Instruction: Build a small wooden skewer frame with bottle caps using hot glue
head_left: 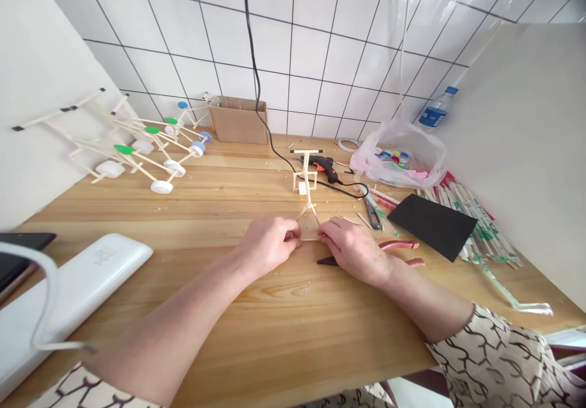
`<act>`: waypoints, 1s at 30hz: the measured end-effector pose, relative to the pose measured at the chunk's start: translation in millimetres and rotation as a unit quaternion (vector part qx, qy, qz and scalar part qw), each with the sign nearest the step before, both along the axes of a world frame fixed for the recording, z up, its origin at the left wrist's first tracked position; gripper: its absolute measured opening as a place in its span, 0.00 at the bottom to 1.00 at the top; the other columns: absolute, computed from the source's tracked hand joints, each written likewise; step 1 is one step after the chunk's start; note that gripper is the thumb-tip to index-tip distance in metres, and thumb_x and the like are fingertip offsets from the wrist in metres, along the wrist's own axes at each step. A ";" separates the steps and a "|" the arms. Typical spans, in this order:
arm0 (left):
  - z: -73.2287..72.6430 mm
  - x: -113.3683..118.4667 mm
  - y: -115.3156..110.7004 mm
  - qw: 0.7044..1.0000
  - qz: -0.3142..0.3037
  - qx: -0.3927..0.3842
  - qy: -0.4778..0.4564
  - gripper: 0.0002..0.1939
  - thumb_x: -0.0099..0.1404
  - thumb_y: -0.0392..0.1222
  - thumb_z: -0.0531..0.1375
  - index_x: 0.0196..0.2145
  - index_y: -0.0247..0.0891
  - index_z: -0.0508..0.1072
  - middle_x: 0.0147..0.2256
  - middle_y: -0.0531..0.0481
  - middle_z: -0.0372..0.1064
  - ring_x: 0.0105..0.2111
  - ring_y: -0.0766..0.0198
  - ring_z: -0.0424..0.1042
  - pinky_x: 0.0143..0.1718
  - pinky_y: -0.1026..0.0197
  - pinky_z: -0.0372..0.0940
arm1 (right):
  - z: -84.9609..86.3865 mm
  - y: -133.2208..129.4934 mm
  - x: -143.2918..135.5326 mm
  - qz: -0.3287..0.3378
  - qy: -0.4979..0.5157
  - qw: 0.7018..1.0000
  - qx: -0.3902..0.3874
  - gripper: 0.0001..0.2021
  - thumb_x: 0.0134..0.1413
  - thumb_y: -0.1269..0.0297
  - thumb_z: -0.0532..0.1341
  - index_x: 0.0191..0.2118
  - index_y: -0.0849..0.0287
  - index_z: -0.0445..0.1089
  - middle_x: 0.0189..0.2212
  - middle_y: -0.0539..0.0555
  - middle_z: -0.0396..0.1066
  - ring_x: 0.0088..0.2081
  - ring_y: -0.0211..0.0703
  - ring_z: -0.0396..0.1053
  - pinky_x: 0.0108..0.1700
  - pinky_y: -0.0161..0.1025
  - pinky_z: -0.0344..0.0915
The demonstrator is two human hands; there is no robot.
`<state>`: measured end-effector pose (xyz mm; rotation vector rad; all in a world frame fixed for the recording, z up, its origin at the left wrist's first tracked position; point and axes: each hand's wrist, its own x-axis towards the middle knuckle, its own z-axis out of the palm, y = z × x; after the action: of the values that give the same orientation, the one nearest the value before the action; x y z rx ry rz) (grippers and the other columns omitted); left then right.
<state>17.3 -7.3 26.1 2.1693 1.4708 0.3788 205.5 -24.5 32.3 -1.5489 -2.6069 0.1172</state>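
Observation:
A small frame of thin wooden sticks (308,195) lies on the wooden table between my hands and the back wall. It has a crossbar with black tips at its far end, a square of sticks with a white block (302,188) in the middle, and two splayed legs toward me. My left hand (272,243) pinches the left end of a thin crosswise stick (310,239) by the left leg. At its right end, my right hand (354,246) pinches the same stick by the right leg. Pliers with pink handles (398,245) lie partly hidden under my right hand.
A black and orange glue gun (324,167) lies behind the frame, with its cable. To the right are a utility knife (372,212), a black sheet (433,225), wrapped sticks (489,231) and a plastic bag (398,154). Finished-looking stick models (151,151) and a white power bank (77,298) are left.

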 end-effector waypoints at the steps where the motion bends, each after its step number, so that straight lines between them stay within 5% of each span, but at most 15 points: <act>1: -0.7 0.5 -0.3 1.000 -0.002 0.007 0.006 0.07 0.57 0.40 0.59 0.28 0.40 0.77 0.21 0.53 0.70 0.22 0.65 0.65 0.25 0.64 0.53 | 1.4 -0.1 0.9 -0.002 0.008 1.000 0.002 0.07 0.58 0.73 0.54 0.36 0.61 0.69 0.33 0.56 0.72 0.34 0.42 0.68 0.35 0.36 0.59; 8: -3.0 1.5 -1.4 0.999 -0.008 0.027 0.029 0.07 0.59 0.40 0.59 0.27 0.40 0.75 0.21 0.54 0.70 0.21 0.66 0.65 0.25 0.64 0.52 | 12.5 7.0 27.0 -0.058 0.132 0.986 0.079 0.07 0.54 0.71 0.55 0.28 0.58 0.68 0.27 0.52 0.73 0.29 0.39 0.67 0.31 0.33 0.59; 15: -7.7 -0.5 -1.3 0.995 -0.036 0.081 0.040 0.08 0.60 0.36 0.56 0.24 0.38 0.73 0.23 0.53 0.71 0.23 0.65 0.66 0.25 0.64 0.54 | 16.4 34.4 89.6 -0.231 0.164 0.954 0.098 0.05 0.48 0.65 0.59 0.26 0.59 0.71 0.19 0.50 0.69 0.21 0.38 0.62 0.26 0.34 0.57; 17: -7.3 0.9 -2.3 0.993 -0.049 0.095 0.041 0.08 0.60 0.35 0.56 0.25 0.38 0.72 0.23 0.53 0.71 0.24 0.65 0.67 0.26 0.64 0.54 | 12.2 34.4 96.4 -0.199 0.180 0.960 0.078 0.07 0.51 0.63 0.60 0.29 0.59 0.72 0.21 0.51 0.70 0.23 0.38 0.64 0.27 0.35 0.59; 19: -5.7 3.4 -4.8 0.992 -0.061 0.103 0.036 0.08 0.61 0.35 0.56 0.25 0.38 0.72 0.23 0.53 0.71 0.24 0.64 0.67 0.27 0.64 0.55 | 6.7 27.6 89.0 -0.093 0.181 0.977 0.061 0.07 0.53 0.62 0.60 0.33 0.59 0.73 0.27 0.53 0.72 0.28 0.40 0.67 0.32 0.36 0.62; 24: -1.5 11.3 -14.5 0.989 -0.082 0.122 0.013 0.07 0.62 0.36 0.56 0.27 0.38 0.71 0.25 0.52 0.72 0.26 0.63 0.69 0.29 0.63 0.58 | -2.7 2.6 39.9 0.135 0.143 0.978 0.072 0.07 0.58 0.64 0.58 0.38 0.59 0.72 0.35 0.58 0.71 0.38 0.44 0.67 0.40 0.40 0.63; 30: -5.9 15.2 -19.7 0.983 -0.111 0.145 0.025 0.06 0.63 0.35 0.55 0.28 0.37 0.69 0.26 0.51 0.72 0.29 0.61 0.71 0.30 0.62 0.60 | -3.1 -3.2 20.7 0.184 0.088 0.976 0.083 0.10 0.61 0.69 0.53 0.30 0.61 0.69 0.27 0.55 0.68 0.30 0.41 0.63 0.34 0.38 0.61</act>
<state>32.5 -26.9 20.2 2.5589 1.2448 0.4866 226.2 -27.7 29.2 -0.9470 -2.6501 0.0599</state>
